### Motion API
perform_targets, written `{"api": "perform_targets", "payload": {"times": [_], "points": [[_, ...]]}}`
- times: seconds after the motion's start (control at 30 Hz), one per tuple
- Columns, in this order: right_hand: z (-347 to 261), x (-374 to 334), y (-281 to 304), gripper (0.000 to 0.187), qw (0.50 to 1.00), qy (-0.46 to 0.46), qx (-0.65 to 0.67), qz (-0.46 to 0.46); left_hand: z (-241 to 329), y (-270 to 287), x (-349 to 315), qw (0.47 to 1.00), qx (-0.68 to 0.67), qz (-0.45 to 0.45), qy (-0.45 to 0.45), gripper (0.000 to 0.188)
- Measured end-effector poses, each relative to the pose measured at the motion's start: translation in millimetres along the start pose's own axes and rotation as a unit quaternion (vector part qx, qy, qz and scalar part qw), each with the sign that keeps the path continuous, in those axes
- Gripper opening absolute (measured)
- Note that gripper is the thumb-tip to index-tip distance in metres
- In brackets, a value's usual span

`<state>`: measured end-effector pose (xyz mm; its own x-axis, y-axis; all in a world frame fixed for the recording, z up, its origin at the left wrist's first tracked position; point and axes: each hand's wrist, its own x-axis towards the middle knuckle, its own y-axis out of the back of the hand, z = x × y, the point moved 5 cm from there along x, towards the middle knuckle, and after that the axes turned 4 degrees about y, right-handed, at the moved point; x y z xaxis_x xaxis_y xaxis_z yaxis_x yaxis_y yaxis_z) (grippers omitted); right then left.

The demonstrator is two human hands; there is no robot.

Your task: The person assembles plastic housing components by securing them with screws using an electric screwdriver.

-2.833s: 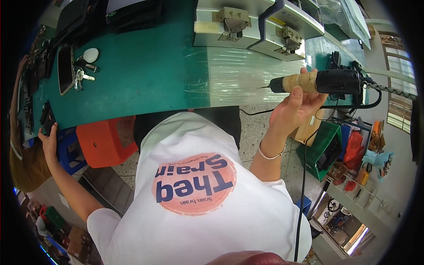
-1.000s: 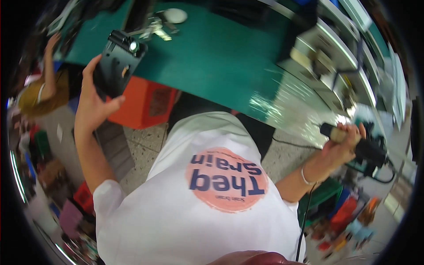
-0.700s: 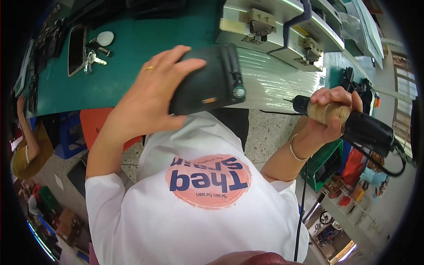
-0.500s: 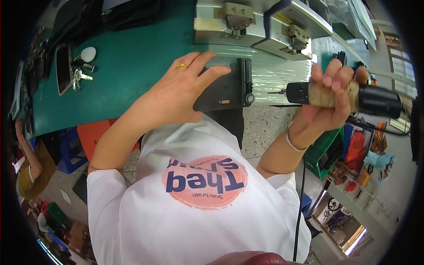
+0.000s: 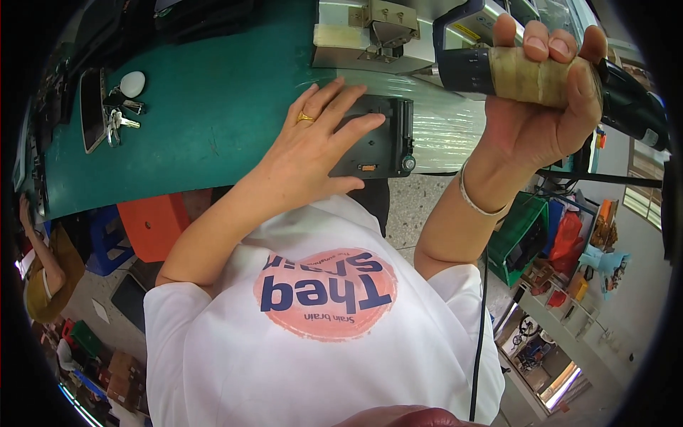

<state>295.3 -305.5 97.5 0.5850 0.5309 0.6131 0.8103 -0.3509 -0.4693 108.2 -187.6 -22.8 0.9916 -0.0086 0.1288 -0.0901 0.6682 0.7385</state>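
My left hand (image 5: 313, 153), with a gold ring on one finger, lies flat over a black rectangular device housing (image 5: 380, 142) and presses it onto the shiny wrapped part of the green bench (image 5: 213, 121). My right hand (image 5: 544, 92) is closed around the tan-taped grip of a black electric screwdriver (image 5: 469, 64), held level above and to the right of the housing. The tool's tip points left toward a metal fixture (image 5: 384, 28). A black cable (image 5: 480, 334) hangs down beside my right arm.
A dark phone (image 5: 91, 107), a white oval tag (image 5: 132, 83) and keys (image 5: 121, 121) lie at the bench's left end. An orange stool (image 5: 153, 224) stands under the bench. Another person (image 5: 43, 274) sits at far left. Green crates (image 5: 523, 238) stand at right.
My left hand fetched the black housing from the far left, carried it over and laid it on the bench. My right hand kept the screwdriver and moved in closer above it.
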Motion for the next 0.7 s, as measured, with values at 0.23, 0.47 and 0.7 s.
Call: {"api": "perform_targets", "payload": {"times": [0.23,0.47,0.7], "points": [[17.7,15.0,-14.8,0.037,0.996,0.010,-0.086,-0.021,-1.3,-5.2,-2.3,0.999,0.016,0.041,-0.002,0.081],[30.2,18.6,-18.7,0.019,0.993,0.032,-0.116,0.022,-1.3,-5.1,-3.5,0.999,0.021,0.046,-0.009,0.074],[40.9,16.2,-42.4,0.052,0.954,0.106,-0.249,0.128,-1.5,-5.4,-4.4,0.998,0.028,0.053,-0.007,0.072]]}}
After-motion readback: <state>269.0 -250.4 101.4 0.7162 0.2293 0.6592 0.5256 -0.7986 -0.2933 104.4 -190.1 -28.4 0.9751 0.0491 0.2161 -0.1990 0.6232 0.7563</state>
